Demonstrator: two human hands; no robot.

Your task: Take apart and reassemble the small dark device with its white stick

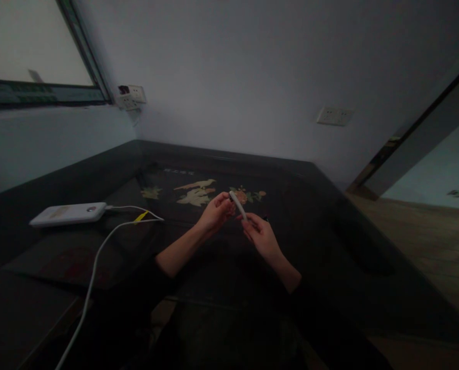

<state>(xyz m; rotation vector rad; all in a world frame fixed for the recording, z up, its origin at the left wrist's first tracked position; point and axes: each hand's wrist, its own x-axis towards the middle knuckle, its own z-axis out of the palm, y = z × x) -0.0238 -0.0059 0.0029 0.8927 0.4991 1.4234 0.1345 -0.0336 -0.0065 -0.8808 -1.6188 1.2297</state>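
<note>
Above the dark table, my two hands hold a slim, pale, slightly curved strip [237,205] between them. My left hand [218,209] has its fingers closed near the upper end of the strip, where a small dark part shows. Lower down, the fingers of my right hand [257,229] pinch the other end. A small dark bit sticks out beside the right hand, too dim to name. The exact kind of the strip cannot be made out in this light.
A white power bank [68,214] lies at the left of the dark table [306,190], with a white cable [95,264] plugged into it and a yellow tag [141,216] on the cable. Wall sockets [335,116] sit behind. The table top bears a bird-and-flower picture [196,193].
</note>
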